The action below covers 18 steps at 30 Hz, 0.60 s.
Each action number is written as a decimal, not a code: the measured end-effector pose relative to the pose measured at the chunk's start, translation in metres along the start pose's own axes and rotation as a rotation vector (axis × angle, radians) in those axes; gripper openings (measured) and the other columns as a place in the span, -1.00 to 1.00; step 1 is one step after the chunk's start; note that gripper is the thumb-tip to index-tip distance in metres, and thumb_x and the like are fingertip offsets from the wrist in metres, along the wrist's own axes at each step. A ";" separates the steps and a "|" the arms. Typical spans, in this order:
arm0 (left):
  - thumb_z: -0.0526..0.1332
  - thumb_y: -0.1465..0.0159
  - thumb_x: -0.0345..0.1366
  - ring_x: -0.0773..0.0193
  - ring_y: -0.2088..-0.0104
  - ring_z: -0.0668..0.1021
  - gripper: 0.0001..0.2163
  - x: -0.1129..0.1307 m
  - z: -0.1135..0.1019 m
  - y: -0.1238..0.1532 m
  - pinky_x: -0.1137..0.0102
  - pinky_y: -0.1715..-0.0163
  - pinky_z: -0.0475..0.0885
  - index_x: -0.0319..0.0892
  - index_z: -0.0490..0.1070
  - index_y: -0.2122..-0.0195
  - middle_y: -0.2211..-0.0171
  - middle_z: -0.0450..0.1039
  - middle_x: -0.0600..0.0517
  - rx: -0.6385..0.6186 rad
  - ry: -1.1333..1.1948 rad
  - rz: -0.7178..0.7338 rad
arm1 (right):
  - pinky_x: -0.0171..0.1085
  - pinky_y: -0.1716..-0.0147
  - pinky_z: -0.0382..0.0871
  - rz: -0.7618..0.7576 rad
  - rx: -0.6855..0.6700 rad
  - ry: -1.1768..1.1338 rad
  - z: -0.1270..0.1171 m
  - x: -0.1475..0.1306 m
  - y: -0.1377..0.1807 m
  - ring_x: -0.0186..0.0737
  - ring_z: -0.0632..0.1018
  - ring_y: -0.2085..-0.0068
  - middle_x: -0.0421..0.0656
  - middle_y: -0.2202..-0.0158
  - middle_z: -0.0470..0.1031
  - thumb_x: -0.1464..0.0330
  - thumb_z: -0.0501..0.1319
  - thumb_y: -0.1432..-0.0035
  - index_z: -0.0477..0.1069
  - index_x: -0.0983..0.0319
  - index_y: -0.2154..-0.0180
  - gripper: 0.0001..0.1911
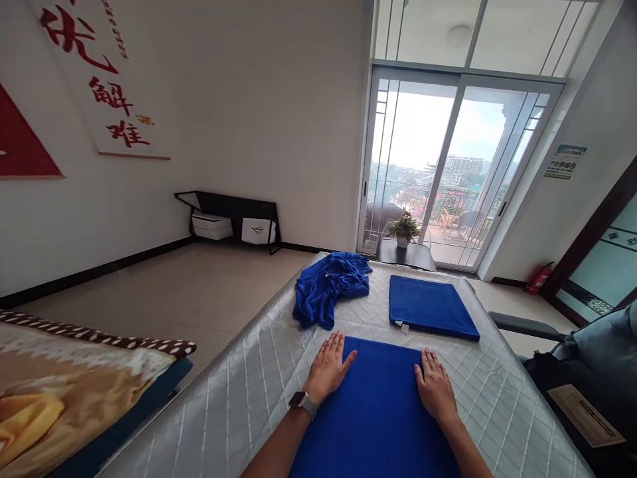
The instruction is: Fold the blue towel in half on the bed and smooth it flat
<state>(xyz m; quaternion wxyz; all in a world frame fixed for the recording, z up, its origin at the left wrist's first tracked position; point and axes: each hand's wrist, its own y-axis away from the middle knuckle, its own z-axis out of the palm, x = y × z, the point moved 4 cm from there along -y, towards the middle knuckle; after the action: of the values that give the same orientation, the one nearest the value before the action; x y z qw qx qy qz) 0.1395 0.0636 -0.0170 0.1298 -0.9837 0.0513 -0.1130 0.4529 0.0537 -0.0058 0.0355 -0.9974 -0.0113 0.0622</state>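
A blue towel (381, 405) lies spread flat on the grey quilted mattress (239, 405) right in front of me. My left hand (328, 366) rests flat on the towel's far left corner, fingers stretched out, a watch on the wrist. My right hand (435, 385) lies flat on the towel's far right part, fingers stretched out too. Beyond it sits a folded blue towel (430, 307) with a small white tag. A crumpled blue towel (328, 285) is heaped at the far left of the mattress.
A patterned brown and yellow blanket (74, 378) covers a bed at the left. A black shelf with white boxes (233, 222) stands against the far wall. A small table with a potted plant (404, 232) stands before the glass sliding door. Dark bags (587, 378) sit at the right.
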 end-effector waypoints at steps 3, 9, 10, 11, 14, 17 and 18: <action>-0.25 -0.43 0.18 0.02 -0.41 0.18 -0.24 0.000 -0.002 0.000 0.09 -0.37 0.14 -0.35 0.12 -0.40 -0.42 0.11 -0.21 0.005 0.013 -0.007 | -0.09 -0.41 -0.19 -0.012 0.000 0.005 0.000 0.000 0.000 -0.18 -0.07 -0.47 -0.10 -0.48 -0.05 0.20 -0.23 -0.39 -0.04 0.36 -0.43 -0.31; -0.22 -0.45 0.15 0.02 -0.41 0.20 -0.28 -0.001 -0.003 0.001 0.09 -0.36 0.16 -0.33 0.14 -0.39 -0.40 0.15 -0.22 0.011 -0.006 0.004 | -0.10 -0.42 -0.20 0.000 0.025 -0.071 -0.001 -0.001 0.003 -0.17 -0.05 -0.47 -0.12 -0.48 -0.05 0.18 -0.22 -0.39 -0.04 0.34 -0.44 -0.31; -0.21 -0.45 0.14 0.02 -0.40 0.20 -0.29 -0.001 -0.003 0.001 0.09 -0.36 0.16 -0.33 0.15 -0.39 -0.40 0.16 -0.22 0.018 -0.011 0.006 | -0.10 -0.41 -0.19 0.003 0.034 -0.082 -0.002 0.000 0.003 -0.16 -0.04 -0.47 -0.12 -0.48 -0.05 0.17 -0.21 -0.39 -0.04 0.33 -0.44 -0.31; -0.20 -0.46 0.12 0.02 -0.40 0.21 -0.30 -0.001 -0.004 0.001 0.09 -0.36 0.17 -0.32 0.16 -0.38 -0.39 0.17 -0.22 0.028 -0.016 0.006 | -0.11 -0.41 -0.18 0.005 0.042 -0.089 -0.002 0.000 0.003 -0.16 -0.04 -0.47 -0.12 -0.48 -0.04 0.17 -0.20 -0.39 -0.04 0.33 -0.44 -0.31; -0.18 -0.46 0.11 0.01 -0.40 0.20 -0.32 -0.001 -0.004 0.001 0.09 -0.35 0.17 -0.32 0.17 -0.38 -0.39 0.18 -0.23 0.044 -0.026 0.001 | -0.11 -0.41 -0.17 0.006 0.056 -0.095 -0.002 0.000 0.003 -0.15 -0.02 -0.47 -0.11 -0.48 -0.02 0.17 -0.19 -0.39 -0.02 0.32 -0.44 -0.31; -0.18 -0.46 0.11 0.00 -0.41 0.19 -0.31 -0.001 -0.005 0.001 0.08 -0.36 0.16 -0.34 0.18 -0.37 -0.40 0.16 -0.25 0.032 -0.035 -0.009 | -0.11 -0.41 -0.16 0.001 0.058 -0.086 -0.003 0.000 0.003 -0.15 0.00 -0.46 -0.11 -0.47 0.01 0.17 -0.18 -0.39 -0.01 0.33 -0.43 -0.31; -0.18 -0.46 0.11 -0.01 -0.41 0.18 -0.31 -0.002 -0.005 0.001 0.08 -0.36 0.15 -0.35 0.18 -0.37 -0.40 0.16 -0.25 0.028 -0.038 -0.014 | -0.11 -0.41 -0.16 0.000 0.059 -0.083 -0.003 0.000 0.003 -0.15 0.00 -0.46 -0.10 -0.47 0.02 0.17 -0.18 -0.40 0.00 0.33 -0.43 -0.32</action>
<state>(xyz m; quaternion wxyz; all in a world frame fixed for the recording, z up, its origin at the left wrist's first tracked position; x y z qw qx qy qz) 0.1368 0.0616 -0.0131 0.1440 -0.9841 0.0405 -0.0960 0.4533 0.0504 -0.0034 0.0643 -0.9924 -0.0110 0.1041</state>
